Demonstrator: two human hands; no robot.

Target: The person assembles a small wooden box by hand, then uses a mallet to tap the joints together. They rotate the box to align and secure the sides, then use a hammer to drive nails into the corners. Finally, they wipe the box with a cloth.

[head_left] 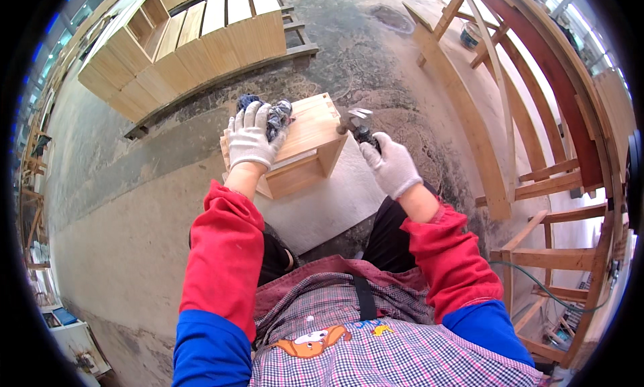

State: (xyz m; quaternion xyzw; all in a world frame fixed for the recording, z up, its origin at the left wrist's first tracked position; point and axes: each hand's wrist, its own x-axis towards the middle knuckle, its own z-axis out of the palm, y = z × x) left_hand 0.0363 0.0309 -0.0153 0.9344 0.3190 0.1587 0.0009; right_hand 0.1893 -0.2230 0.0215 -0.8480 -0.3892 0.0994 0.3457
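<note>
A pale wooden drawer-like box [310, 133] rests on a white sheet [349, 192] on the floor, between my knees. My left hand [251, 135], in a white knit glove, lies on the box's near left part. Its fingers are curled over a crumpled dark patterned cloth [278, 119], pressing it against the wood. Just off the box's right corner, my gloved right hand [392, 164] is closed around the black grip of a hand tool [362, 129]. That tool has a shiny metal head next to the box's edge; its exact kind is too small to make out.
Several wooden boxes [221, 38] stand in rows on a slatted pallet [221, 85] at the far left. A wooden frame rack [469, 119] rises on the right, with a green hose [557, 296] by it. A bucket [471, 35] sits behind the rack's boards.
</note>
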